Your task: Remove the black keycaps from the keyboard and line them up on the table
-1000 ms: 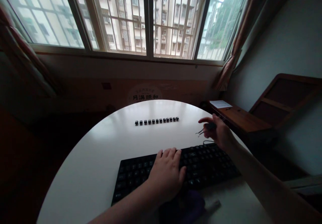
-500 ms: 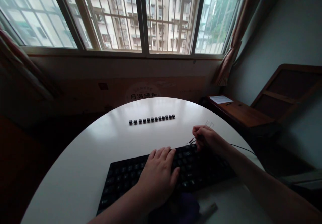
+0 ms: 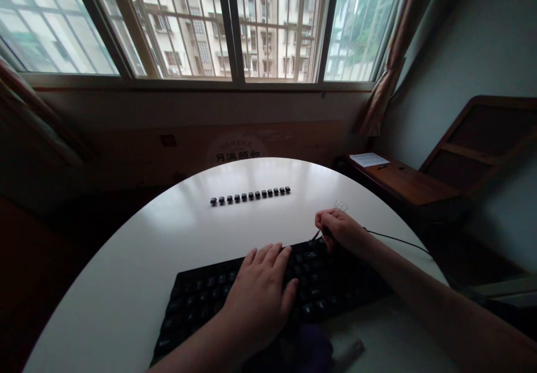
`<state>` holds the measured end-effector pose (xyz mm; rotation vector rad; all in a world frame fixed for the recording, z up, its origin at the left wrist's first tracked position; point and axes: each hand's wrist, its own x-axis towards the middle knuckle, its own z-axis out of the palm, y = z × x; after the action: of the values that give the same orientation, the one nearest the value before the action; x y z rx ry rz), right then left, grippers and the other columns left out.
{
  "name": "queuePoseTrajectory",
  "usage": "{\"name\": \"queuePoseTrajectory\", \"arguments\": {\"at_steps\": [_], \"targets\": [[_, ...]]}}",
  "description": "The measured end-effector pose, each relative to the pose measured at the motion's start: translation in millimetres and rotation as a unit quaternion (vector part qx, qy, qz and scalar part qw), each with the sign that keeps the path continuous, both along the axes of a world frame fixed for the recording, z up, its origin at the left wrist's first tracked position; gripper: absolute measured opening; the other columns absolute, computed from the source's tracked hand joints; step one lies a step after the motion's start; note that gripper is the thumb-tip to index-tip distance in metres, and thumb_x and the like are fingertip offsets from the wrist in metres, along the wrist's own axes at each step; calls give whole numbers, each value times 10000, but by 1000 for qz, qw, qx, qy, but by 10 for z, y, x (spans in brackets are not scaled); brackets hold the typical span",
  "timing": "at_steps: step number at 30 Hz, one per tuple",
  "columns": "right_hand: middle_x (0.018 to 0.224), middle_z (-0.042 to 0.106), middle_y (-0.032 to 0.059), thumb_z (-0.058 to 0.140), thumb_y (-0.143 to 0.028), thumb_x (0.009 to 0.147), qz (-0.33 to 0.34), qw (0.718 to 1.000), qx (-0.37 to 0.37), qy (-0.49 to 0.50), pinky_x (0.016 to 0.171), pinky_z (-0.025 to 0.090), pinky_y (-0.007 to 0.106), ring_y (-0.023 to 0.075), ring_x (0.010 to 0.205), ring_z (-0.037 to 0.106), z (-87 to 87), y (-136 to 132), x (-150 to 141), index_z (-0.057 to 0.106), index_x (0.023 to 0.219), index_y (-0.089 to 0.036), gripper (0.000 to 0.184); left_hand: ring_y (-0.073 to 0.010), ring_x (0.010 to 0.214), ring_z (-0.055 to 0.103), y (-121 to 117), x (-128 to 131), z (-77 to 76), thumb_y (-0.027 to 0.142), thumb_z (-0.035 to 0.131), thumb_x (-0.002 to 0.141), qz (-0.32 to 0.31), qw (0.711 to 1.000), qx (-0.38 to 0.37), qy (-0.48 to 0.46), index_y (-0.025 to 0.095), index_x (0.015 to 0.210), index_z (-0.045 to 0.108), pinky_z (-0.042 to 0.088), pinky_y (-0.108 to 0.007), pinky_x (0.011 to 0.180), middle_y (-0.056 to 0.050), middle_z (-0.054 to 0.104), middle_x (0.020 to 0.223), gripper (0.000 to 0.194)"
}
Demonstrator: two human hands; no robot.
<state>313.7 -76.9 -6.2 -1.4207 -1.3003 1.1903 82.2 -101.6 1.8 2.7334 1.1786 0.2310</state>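
A black keyboard [image 3: 201,300] lies at a slant near the front of the white round table [image 3: 117,283]. My left hand [image 3: 262,292] rests flat over its middle keys, fingers stretched out. At the keyboard's far edge, right of centre, my right hand [image 3: 335,229] is closed around a keycap puller [image 3: 342,206]. Its pale, thin frame sticks out above the fist, and dark prongs show below, close to the top row of keys. My right hand and forearm hide much of the keyboard's right part. Several black keycaps [image 3: 250,196] stand in a row farther back on the table.
A black cable [image 3: 396,237] runs right, over the table edge. By the keyboard's front edge lie a purple object [image 3: 314,348] and a blurred greyish strip [image 3: 351,355]. A wooden chair [image 3: 423,183] with white paper [image 3: 369,160] on it stands beyond the table, right.
The view has shifted slightly. My right hand has moved a little with the keycap puller, whose prongs now show less. My left hand keeps its place on the keyboard.
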Motion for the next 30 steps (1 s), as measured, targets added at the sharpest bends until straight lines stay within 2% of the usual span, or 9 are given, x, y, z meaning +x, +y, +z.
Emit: {"name": "queuePoseTrajectory", "arguments": {"at_steps": [5,10,12,16,19,22,27,30], "targets": [[384,395,-54,377,-290,757,9,991,66,-115,395,256,203,90,358,373,29,-100,-72,464,594,-188,211,-296,1317,440,-8,-7,-5,384,459,911,-2,1000,2,0,185,1396,469,309,-529,1117,-104,488,1441,524],[492,418,-26,383,-194,757,-2,940,196,-279,514,267,241,93,490,386,99,-207,-192,426,546,-174,216,-289,1322,430,4,-5,-20,392,450,918,-3,1000,3,3,183,1400,464,303,-516,1122,-104,484,1442,526],[489,392,-31,374,-197,767,-13,948,198,-250,506,265,240,94,484,381,61,-193,-194,416,554,-178,218,-289,1321,430,8,-2,-20,395,450,918,-4,1000,5,1,184,1397,466,299,-514,1124,-102,485,1441,524],[452,311,-55,375,-259,773,-40,987,127,-86,407,228,217,83,394,341,-61,-129,-151,389,578,-197,205,-290,1315,436,8,-5,-10,394,452,916,-4,1000,1,-1,182,1392,472,299,-518,1119,-110,488,1437,522],[440,301,-64,407,-295,734,-58,994,90,-2,354,192,202,73,350,312,-78,-123,-151,396,576,-202,185,-297,1315,436,8,-15,-16,400,452,917,-6,1000,-3,-6,179,1393,471,299,-526,1116,-115,488,1437,526],[416,289,-68,430,-294,692,-74,993,84,45,340,171,189,66,333,301,-24,-136,-160,402,555,-200,169,-301,1317,434,11,-24,-31,405,459,915,-6,1000,-4,-17,190,1389,476,298,-528,1118,-111,490,1436,520],[417,251,-76,418,-273,676,-161,965,127,163,334,149,197,69,314,253,35,-117,-90,372,560,-215,137,-302,1326,424,-1,-16,-28,402,466,914,3,1000,-14,-15,196,1399,467,285,-529,1129,-107,478,1447,528],[439,289,-60,408,-238,690,-128,966,198,105,369,183,208,77,361,279,38,-171,-72,382,557,-210,138,-301,1334,417,-14,-4,-16,397,465,915,5,1000,-20,-10,189,1409,455,281,-529,1134,-108,474,1450,536]]}}
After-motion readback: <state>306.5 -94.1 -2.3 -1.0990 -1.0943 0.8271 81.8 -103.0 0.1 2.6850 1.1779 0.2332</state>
